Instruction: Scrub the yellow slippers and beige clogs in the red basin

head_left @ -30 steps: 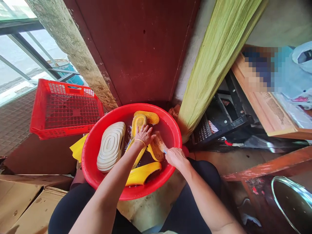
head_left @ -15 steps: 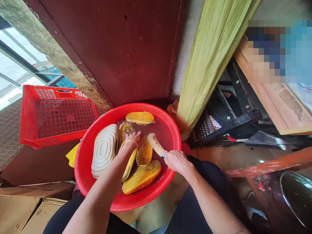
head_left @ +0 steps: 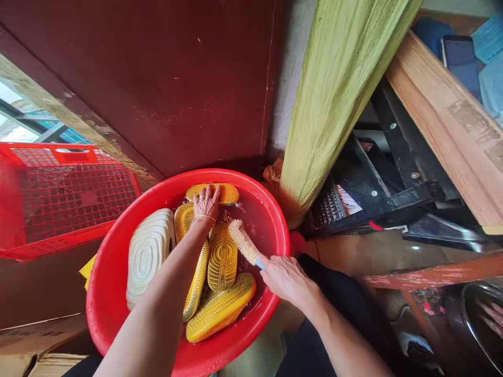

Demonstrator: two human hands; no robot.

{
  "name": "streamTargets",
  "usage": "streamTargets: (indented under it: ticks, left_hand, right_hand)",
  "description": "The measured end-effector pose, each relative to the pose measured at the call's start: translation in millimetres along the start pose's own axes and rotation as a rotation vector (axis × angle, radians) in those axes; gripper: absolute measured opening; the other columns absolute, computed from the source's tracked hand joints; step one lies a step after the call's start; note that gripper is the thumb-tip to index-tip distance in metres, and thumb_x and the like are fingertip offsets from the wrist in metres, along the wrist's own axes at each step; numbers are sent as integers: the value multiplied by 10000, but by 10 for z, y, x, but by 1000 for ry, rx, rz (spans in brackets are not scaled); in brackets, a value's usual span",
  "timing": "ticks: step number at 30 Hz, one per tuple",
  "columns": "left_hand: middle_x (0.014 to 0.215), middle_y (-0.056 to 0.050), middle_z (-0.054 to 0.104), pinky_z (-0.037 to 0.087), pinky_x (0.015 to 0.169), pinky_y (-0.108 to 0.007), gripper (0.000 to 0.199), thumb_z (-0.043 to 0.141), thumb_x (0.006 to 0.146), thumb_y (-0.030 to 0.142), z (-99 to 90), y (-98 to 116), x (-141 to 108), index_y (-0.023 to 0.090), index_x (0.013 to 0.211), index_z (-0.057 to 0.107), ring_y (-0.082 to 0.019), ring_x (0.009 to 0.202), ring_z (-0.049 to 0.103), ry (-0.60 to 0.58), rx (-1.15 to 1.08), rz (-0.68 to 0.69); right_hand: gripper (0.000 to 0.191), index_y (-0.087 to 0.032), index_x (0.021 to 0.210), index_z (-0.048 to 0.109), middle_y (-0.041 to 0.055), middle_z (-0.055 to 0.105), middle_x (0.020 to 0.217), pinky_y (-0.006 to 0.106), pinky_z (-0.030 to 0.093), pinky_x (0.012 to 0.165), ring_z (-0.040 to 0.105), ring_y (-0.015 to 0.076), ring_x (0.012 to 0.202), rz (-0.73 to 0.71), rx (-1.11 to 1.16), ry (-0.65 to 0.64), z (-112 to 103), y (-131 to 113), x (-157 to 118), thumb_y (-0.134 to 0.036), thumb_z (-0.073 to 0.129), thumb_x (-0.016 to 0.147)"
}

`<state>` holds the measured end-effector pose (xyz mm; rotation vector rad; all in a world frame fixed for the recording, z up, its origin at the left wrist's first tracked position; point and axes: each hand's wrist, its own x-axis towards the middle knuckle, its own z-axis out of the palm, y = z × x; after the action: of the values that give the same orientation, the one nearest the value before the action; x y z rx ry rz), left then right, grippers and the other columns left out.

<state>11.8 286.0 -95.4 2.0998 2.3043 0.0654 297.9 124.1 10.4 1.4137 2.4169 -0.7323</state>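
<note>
My left hand (head_left: pixel 207 203) lies with fingers spread over the yellow slipper sole (head_left: pixel 229 193) at the far side of the red tub (head_left: pixel 280 230). My right hand (head_left: pixel 277 272) is closed around the blue handle of a scrub brush (head_left: pixel 244 243), its pale bristles just above the dark water. Beside the bristles, a yellow patterned sole (head_left: pixel 223 256) lies tread side up. Another yellow slipper (head_left: pixel 222 309) rests tilted at the near side, and more yellow soles are partly hidden by my left arm. A white stack of ridged soles (head_left: pixel 145 256) stands at the left.
A red plastic crate (head_left: pixel 78 193) is left of the tub, above cardboard (head_left: pixel 43 340). Behind stands a dark red panel (head_left: pixel 212 84). A yellow-green cloth (head_left: pixel 338 104) hangs at the right, near a black metal frame (head_left: pixel 396 157) and a wooden board (head_left: pixel 448 115) with a phone (head_left: pixel 459 60) beyond.
My left hand has moved from among the yellow soles to the far one, its fingers now spread. The brush stays in my right hand. The view has shifted, so the tub sits lower left.
</note>
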Motion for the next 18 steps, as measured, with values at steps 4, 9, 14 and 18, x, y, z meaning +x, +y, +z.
streamTargets:
  ticks: [4,9,14,18]
  left_hand:
    - [1661,-167,334,252,1183,-631,692,459,923,181,51,-70,13,230,1608,367,-395,1514,312,21,-66,60]
    - [1650,-110,377,291,1219,-537,685,510,916,239,-188,-137,-171,244,1592,401,-338,1518,344,73,-232,272]
    - [1645,-104,387,280,1247,-499,682,564,881,242,-698,-133,-507,218,1555,464,-306,1532,326,214,-476,431]
    - [1455,-136,611,399,1182,-480,756,760,785,438,-1102,-185,-951,181,1467,557,-332,1402,507,220,-898,254]
  right_hand:
    - [368,-248,1336,622,107,760,1089,328,482,866,721,260,998,4,-7,19,27,26,28,-277,445,1014]
    - [381,-210,1352,612,121,773,1057,331,494,852,733,263,979,-4,-8,42,19,22,42,-243,437,1015]
    - [377,-175,1305,652,149,782,1062,324,505,810,745,276,985,-18,0,31,-78,-4,44,-212,444,992]
    - [386,-170,1343,626,172,775,1103,327,506,822,739,287,1034,-18,-10,41,-122,-27,49,-234,455,1003]
